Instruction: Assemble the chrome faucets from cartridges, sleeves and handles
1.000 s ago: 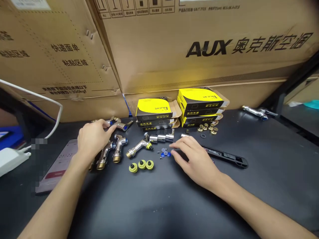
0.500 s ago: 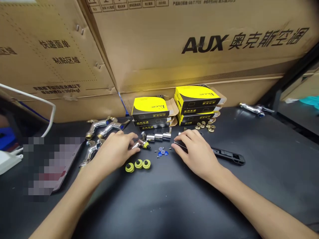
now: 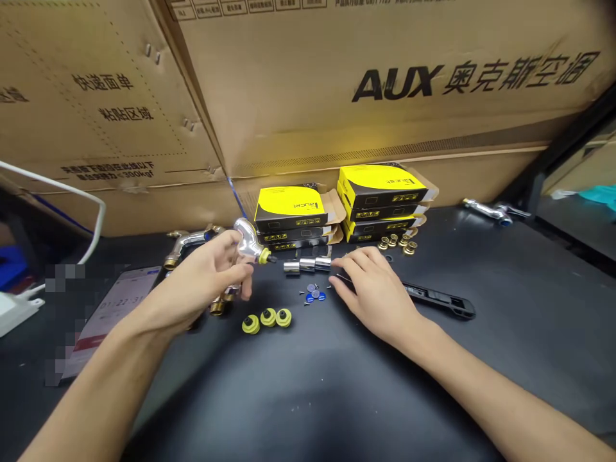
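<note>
Head view: big brown cartons (image 3: 385, 83) stand along the back edge of the black counter (image 3: 505, 321), and against them, mid-back, sit two stacks of yellow boxes (image 3: 289, 206). Your left hand (image 3: 202, 282) is clamped on the chrome tap body (image 3: 248, 239), lifted off the counter left of centre, its bend uppermost. The yellow cartridge (image 3: 264, 258) in its mouth points right, and the brass threaded end (image 3: 216, 307) hangs below your palm. Your right hand (image 3: 375, 292) lies open, palm down, at mid-counter, gripping nothing. Its fingertips touch the near end of a black tool (image 3: 437, 299), or a thin part beside it; you cannot tell which.

Reckon the tap body solid metal: heavy for its size, quite stiff, and slick on the polished chrome. The bend fills the hand best; the brass threads likely give the surest bite.

Between your hands lie three chrome sleeves (image 3: 307, 264), three loose cartridges (image 3: 268, 319) and small blue discs (image 3: 315, 295). Brass nuts (image 3: 397, 242) sit by the right-hand stack.
</note>
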Motion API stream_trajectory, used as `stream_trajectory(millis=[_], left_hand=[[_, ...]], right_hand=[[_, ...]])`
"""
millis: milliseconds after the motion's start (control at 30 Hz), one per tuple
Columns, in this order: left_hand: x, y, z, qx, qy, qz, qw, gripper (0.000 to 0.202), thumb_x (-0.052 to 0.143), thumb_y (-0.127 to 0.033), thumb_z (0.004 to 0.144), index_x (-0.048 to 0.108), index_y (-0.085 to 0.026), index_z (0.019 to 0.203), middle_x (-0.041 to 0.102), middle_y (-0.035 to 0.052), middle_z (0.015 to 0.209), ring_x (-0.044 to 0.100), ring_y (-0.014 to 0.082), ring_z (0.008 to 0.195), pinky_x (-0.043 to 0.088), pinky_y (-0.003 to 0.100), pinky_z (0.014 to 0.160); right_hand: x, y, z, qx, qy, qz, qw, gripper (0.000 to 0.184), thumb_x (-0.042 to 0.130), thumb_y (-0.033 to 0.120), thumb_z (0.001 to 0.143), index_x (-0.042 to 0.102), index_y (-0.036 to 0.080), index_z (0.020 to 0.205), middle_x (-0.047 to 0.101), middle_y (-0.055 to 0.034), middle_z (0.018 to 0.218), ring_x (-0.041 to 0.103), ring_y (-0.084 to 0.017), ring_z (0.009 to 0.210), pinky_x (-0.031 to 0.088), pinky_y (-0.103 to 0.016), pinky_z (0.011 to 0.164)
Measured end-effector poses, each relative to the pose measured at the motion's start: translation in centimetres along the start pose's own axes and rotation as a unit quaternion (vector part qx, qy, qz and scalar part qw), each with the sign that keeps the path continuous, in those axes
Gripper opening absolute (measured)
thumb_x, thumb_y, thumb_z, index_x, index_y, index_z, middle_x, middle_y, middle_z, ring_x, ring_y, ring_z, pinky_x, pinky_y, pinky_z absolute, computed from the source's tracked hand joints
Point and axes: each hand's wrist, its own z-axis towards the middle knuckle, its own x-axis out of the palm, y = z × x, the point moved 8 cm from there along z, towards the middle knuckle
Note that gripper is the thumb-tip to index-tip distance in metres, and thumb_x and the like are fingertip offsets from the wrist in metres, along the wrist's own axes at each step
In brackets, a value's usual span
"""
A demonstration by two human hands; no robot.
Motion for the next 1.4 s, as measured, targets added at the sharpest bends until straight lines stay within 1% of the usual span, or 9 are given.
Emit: stream_trajectory(millis=[167, 300, 467, 567, 700, 933, 1067, 1167, 1400], left_hand=[[1.4, -0.3, -0.5, 0.007, 0.05, -0.124, 0.991, 0.041, 0.069, -0.035, 0.082, 0.056, -0.025, 0.12, 0.057, -0.0043, 0.065, 0.055, 0.0162, 0.059, 0.043, 0.029, 0.056], [2.4, -0.1, -0.6, 0.009, 0.075, -0.167, 0.983, 0.031, 0.07, -0.04, 0.086, 0.059, -0.023, 0.11, 0.058, -0.0037, 0.064, 0.054, 0.0149, 0.057, 0.046, 0.03, 0.057], [2.9, 0.0, -0.9, -0.005, 0.064, -0.157, 0.986, 0.032, 0.07, -0.043, 0.087, 0.058, -0.021, 0.107, 0.061, -0.0026, 0.06, 0.06, 0.0175, 0.056, 0.045, 0.03, 0.052], [3.9, -0.6, -1.4, 0.006, 0.057, -0.133, 0.989, 0.036, 0.071, -0.046, 0.086, 0.057, -0.022, 0.109, 0.064, -0.0026, 0.06, 0.063, 0.0175, 0.057, 0.047, 0.029, 0.054], [6.0, -1.3, -2.2, 0.007, 0.075, -0.122, 0.99, 0.045, 0.071, -0.051, 0.086, 0.056, -0.025, 0.119, 0.068, -0.0025, 0.062, 0.066, 0.0185, 0.059, 0.051, 0.028, 0.053], [7.9, -1.6, -3.1, 0.013, 0.126, -0.145, 0.981, 0.048, 0.062, -0.051, 0.094, 0.045, -0.024, 0.129, 0.064, -0.0054, 0.06, 0.061, 0.0151, 0.054, 0.05, 0.026, 0.055], [8.6, -2.2, -3.3, 0.021, 0.143, -0.131, 0.981, 0.042, 0.063, -0.047, 0.094, 0.043, -0.023, 0.122, 0.061, -0.0073, 0.06, 0.057, 0.012, 0.054, 0.048, 0.023, 0.056], [8.5, -2.5, -3.4, 0.029, 0.119, -0.133, 0.984, 0.035, 0.065, -0.044, 0.093, 0.044, -0.025, 0.113, 0.055, -0.0095, 0.059, 0.051, 0.01, 0.052, 0.045, 0.02, 0.053], [8.4, -1.8, -3.4, 0.031, 0.089, -0.104, 0.99, 0.036, 0.071, -0.044, 0.088, 0.047, -0.025, 0.107, 0.054, -0.0094, 0.065, 0.051, 0.0089, 0.051, 0.042, 0.019, 0.049]], right_hand=[[0.9, 0.2, 1.6, -0.017, -0.023, -0.062, 0.998, 0.027, 0.065, 0.026, 0.094, 0.07, 0.014, 0.118, 0.071, -0.0148, 0.111, 0.053, -0.035, 0.118, 0.048, -0.051, 0.097], [1.4, 0.3, 2.1, -0.024, -0.018, -0.073, 0.997, 0.022, 0.07, 0.02, 0.091, 0.071, 0.015, 0.112, 0.072, -0.0137, 0.11, 0.056, -0.035, 0.116, 0.05, -0.052, 0.096], [-1.8, 0.8, 1.0, -0.003, -0.146, 0.001, 0.989, 0.024, 0.061, 0.018, 0.096, 0.062, 0.013, 0.12, 0.062, -0.0215, 0.128, 0.06, -0.033, 0.121, 0.055, -0.051, 0.095], [-3.4, 2.3, -0.1, -0.072, -0.197, 0.112, 0.971, 0.028, 0.055, 0.014, 0.098, 0.053, 0.018, 0.126, 0.058, -0.0203, 0.138, 0.058, -0.026, 0.132, 0.055, -0.045, 0.104], [-3.6, 3.5, -1.0, -0.135, -0.175, 0.192, 0.956, 0.037, 0.055, 0.008, 0.097, 0.051, 0.028, 0.129, 0.061, -0.0093, 0.136, 0.059, -0.018, 0.132, 0.054, -0.037, 0.107], [-3.6, 3.2, -1.3, -0.136, -0.154, 0.278, 0.939, 0.029, 0.06, 0.008, 0.095, 0.062, 0.031, 0.114, 0.07, 0.0011, 0.116, 0.068, -0.015, 0.116, 0.056, -0.028, 0.101], [-3.8, 3.3, -1.3, -0.161, -0.141, 0.291, 0.933, 0.03, 0.06, 0.009, 0.095, 0.061, 0.03, 0.116, 0.071, 0.0008, 0.112, 0.07, -0.013, 0.11, 0.058, -0.024, 0.096], [-4.2, 3.4, -1.4, -0.161, -0.145, 0.297, 0.93, 0.029, 0.061, 0.012, 0.096, 0.061, 0.028, 0.12, 0.072, -0.0035, 0.114, 0.071, -0.016, 0.11, 0.059, -0.027, 0.093], [-3.5, 2.6, -1.2, -0.064, -0.102, 0.375, 0.919, 0.027, 0.073, 0.021, 0.09, 0.061, 0.025, 0.115, 0.077, -0.0019, 0.102, 0.077, -0.016, 0.091, 0.064, -0.025, 0.084]])
